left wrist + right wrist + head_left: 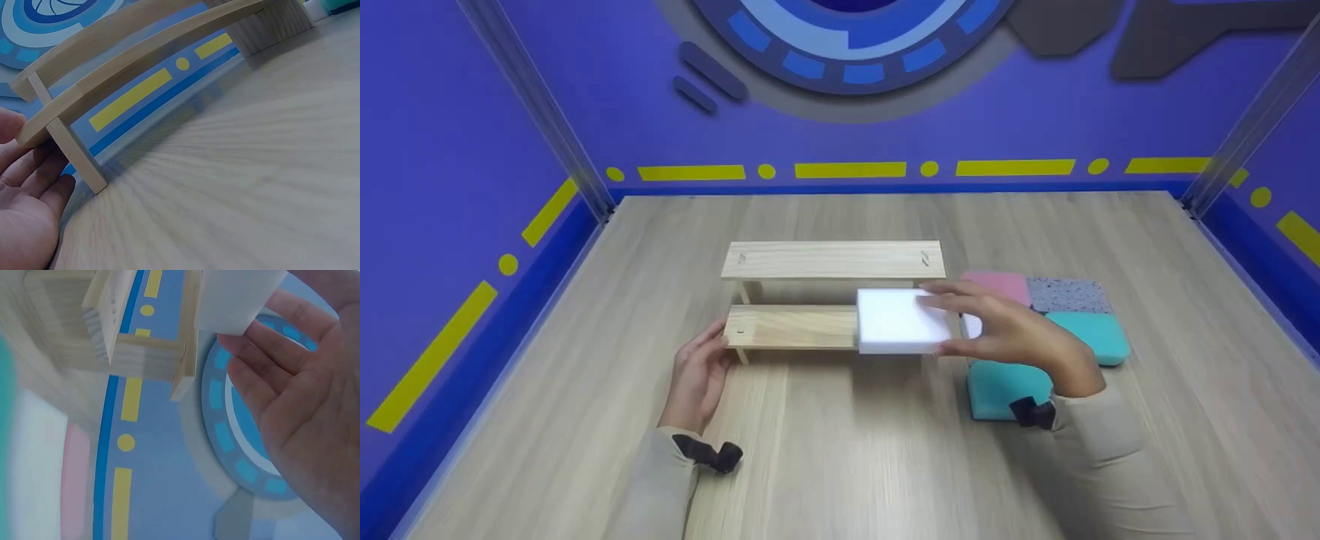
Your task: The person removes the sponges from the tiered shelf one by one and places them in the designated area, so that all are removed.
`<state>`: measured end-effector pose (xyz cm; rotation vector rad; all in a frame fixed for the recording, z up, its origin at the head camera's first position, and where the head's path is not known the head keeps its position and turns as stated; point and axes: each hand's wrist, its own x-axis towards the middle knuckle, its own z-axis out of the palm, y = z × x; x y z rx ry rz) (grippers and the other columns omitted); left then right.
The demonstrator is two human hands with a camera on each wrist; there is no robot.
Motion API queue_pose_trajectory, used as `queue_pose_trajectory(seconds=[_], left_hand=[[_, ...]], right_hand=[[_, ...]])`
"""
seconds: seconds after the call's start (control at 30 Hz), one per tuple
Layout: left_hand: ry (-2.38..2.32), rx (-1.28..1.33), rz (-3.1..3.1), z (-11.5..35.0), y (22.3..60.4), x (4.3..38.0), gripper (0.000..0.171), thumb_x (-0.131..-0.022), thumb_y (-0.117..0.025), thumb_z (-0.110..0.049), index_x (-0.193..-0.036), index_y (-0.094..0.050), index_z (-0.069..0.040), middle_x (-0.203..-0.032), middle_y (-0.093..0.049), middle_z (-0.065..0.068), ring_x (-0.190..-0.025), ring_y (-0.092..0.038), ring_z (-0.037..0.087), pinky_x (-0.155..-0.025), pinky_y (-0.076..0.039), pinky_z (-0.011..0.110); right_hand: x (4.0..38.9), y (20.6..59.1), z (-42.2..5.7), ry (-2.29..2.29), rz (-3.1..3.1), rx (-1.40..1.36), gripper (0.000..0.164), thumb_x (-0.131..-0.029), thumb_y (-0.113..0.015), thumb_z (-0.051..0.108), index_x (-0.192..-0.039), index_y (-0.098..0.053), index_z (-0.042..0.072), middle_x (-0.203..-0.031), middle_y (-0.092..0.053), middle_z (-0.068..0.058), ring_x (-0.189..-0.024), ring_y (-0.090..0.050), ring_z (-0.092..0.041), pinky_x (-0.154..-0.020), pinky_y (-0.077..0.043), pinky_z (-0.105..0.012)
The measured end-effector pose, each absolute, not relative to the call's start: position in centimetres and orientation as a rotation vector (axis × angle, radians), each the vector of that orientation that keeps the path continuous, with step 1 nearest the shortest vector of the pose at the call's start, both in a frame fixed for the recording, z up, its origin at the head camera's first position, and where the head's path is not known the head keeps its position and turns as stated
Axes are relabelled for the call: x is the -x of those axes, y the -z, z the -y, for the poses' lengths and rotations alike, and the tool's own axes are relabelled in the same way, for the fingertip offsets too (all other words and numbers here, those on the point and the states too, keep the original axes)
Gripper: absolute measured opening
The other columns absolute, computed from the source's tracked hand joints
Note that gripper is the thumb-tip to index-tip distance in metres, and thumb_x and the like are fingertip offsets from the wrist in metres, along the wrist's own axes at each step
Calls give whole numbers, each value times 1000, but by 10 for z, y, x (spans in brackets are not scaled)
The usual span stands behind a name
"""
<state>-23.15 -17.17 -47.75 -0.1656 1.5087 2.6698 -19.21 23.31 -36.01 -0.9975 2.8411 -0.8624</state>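
My left hand (699, 382) grips the left end of the lower plank (787, 326) of a two-step wooden stand; in the left wrist view the thumb lies at the plank's end and the fingers (39, 169) go beneath it, beside the wooden leg (79, 157). In my right hand (1020, 337) is a white rectangular block (898, 321), pinched at its right side between thumb and fingers. It overlaps the right part of the lower plank in the head view. The right wrist view shows the block (236, 301) close by the stand's planks, fingertips at its edge.
The stand's higher plank (832, 259) runs behind the lower one. Right of the stand, partly behind my right hand, lie a pink block (999, 283), a speckled grey block (1071, 295), two teal blocks (1006, 390) and another white piece (971, 325). Blue walls enclose the wood-grain tabletop (840, 457).
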Motion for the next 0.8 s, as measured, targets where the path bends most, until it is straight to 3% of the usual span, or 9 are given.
queue_pose_trajectory(seconds=[0.27, 0.43, 0.63, 0.8], left_hand=[[-2652, 175, -1549, 172, 476, 232, 51, -94, -38, 8, -144, -28, 12, -154, -28, 22, -142, -30, 27, -113, -36, 28], [-2656, 172, -1535, 173, 476, 232, 51, -95, -39, 8, -144, -26, 12, -155, -26, 22, -143, -29, 27, -117, -31, 32], [-2666, 175, -1514, 172, 477, 233, 52, -94, -39, 9, -144, -26, 12, -156, -24, 22, -144, -28, 26, -117, -30, 32], [-2671, 177, -1501, 172, 477, 232, 53, -94, -40, 9, -145, -25, 12, -156, -23, 22, -144, -27, 26, -118, -29, 32]], right_hand=[[189, 362, -253, 876, -2888, 995, 58, -80, -78, 24, -134, -58, 13, -141, -51, -10, -122, -49, -28, -87, -56, -38], [186, 364, -265, 885, -2912, 946, 59, -77, -80, 19, -131, -59, 10, -142, -48, -13, -123, -49, -32, -90, -55, -45], [180, 365, -278, 858, -2945, 882, 62, -78, -80, 24, -134, -57, 8, -141, -50, -16, -119, -53, -34, -86, -55, -43], [176, 366, -289, 842, -2977, 884, 61, -79, -78, 21, -134, -56, 6, -140, -51, -18, -122, -52, -39, -90, -51, -54]])
